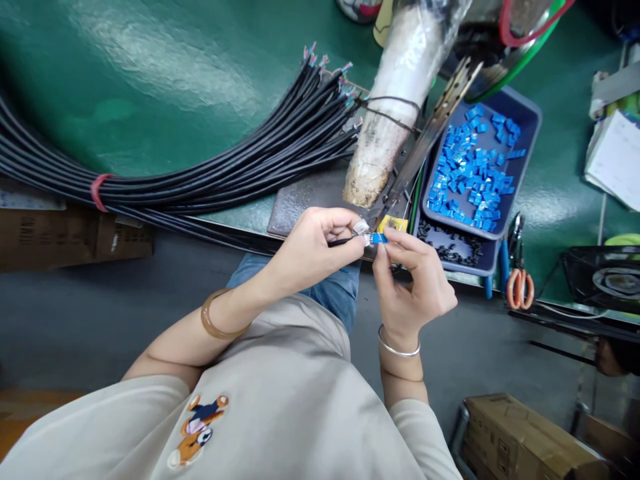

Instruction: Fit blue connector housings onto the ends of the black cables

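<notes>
My left hand (333, 243) pinches the end of a black cable (341, 241), close to its stripped wires. Between the thumb and fingers of my right hand (413, 273) is a small blue connector (377, 238). The cable's wire ends meet the connector; whether they sit inside it I cannot tell. Just beyond my fingers stand a soldering iron's long metal arm or similar perforated bar (417, 147) and a white plastic-wrapped tube (395, 100) with a brownish tip. A small yellow piece (393, 225) lies behind the connector.
Black cables (225, 173) in a bundle, tied with a red band (99, 192), cover the bench's left side. To the right, a tray (531, 127) holds blue connectors above another tray (490, 265) of small black parts. Orange-handled scissors (520, 290) hang near the bench edge.
</notes>
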{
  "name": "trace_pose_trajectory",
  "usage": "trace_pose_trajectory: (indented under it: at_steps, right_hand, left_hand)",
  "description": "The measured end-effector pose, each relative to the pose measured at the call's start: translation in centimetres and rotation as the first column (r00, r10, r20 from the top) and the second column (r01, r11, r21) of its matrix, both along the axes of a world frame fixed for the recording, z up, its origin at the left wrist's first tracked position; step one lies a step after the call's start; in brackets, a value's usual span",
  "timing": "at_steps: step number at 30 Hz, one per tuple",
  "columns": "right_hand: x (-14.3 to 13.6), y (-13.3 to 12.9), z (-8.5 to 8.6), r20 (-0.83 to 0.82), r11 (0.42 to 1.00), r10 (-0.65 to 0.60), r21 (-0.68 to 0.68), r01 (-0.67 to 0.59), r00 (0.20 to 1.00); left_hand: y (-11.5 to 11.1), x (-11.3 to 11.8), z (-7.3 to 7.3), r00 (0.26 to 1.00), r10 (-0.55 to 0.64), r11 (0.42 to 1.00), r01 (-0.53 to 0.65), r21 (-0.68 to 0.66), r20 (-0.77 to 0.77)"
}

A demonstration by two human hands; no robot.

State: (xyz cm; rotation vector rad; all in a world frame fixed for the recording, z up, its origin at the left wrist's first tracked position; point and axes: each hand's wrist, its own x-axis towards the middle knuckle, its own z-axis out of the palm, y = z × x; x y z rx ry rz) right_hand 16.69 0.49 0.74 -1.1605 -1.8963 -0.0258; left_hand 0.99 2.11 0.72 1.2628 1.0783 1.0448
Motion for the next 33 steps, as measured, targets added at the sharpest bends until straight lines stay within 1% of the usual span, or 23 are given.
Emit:
trace_pose_trajectory:
  at_steps: [2,3,4,6,7,8,9,11,15,24,29,33]
  right_hand:
    - [0.0,0.0,0.1,-0.043,0.999,-0.009,-0.034,0.008,0.999]
    - [0.1,0.0,0.1,-0.078,0.997,-0.005,-0.074,0.0,0.997]
    - [0.1,0.0,0.2,-0.116,0.993,0.0,-0.121,-0.014,0.993]
    - [0.2,0.0,0.2,-0.17,0.979,0.013,-0.196,-0.047,0.985]
    - [0.2,-0.1,0.2,-0.178,0.975,0.021,-0.212,-0.059,0.984]
    - [0.2,-0.1,0.2,-0.174,0.975,0.029,-0.214,-0.066,0.984]
    - [0.1,-0.1,0.3,-0.158,0.977,0.036,-0.204,-0.069,0.987]
    - [0.0,-0.2,0.4,-0.114,0.985,0.045,-0.16,-0.063,0.992]
    - [-0.2,-0.1,0.5,-0.043,0.996,0.027,-0.083,-0.031,0.999]
    - [-0.1,0.3,0.8,-0.015,0.996,0.027,-0.088,-0.028,1.0]
    - [-0.1,0.2,1.2,0.014,0.995,0.021,-0.094,-0.02,1.0]
    - [0.0,0.0,1.3,0.051,0.995,0.041,-0.094,-0.036,0.998]
  left_hand:
    - [-0.5,-0.1,-0.3,0.994,0.061,0.99,-0.048,0.134,-0.091]
    - [-0.8,-0.2,-0.6,0.984,0.106,0.97,-0.071,0.231,-0.144]
    - [-1.1,-0.3,-0.8,0.969,0.153,0.938,-0.08,0.338,-0.194]
    - [-1.5,-0.5,-1.3,0.934,0.241,0.84,-0.064,0.539,-0.265]
    - [-1.6,-0.5,-1.5,0.918,0.277,0.789,-0.048,0.612,-0.285]
    - [-1.7,-0.6,-1.7,0.903,0.309,0.748,-0.037,0.663,-0.299]
    - [-1.8,-0.6,-1.9,0.889,0.339,0.718,-0.033,0.695,-0.308]
    - [-1.8,-0.5,-2.0,0.866,0.379,0.692,-0.032,0.721,-0.325]
    - [-1.6,-0.2,-1.9,0.858,0.399,0.687,-0.046,0.726,-0.323]
    - [-1.2,0.1,-1.5,0.857,0.407,0.692,-0.063,0.719,-0.317]
    - [-1.4,0.0,-0.8,0.852,0.381,0.742,-0.049,0.669,-0.36]
    - [-1.7,-0.1,-0.5,0.852,0.357,0.78,-0.047,0.624,-0.382]
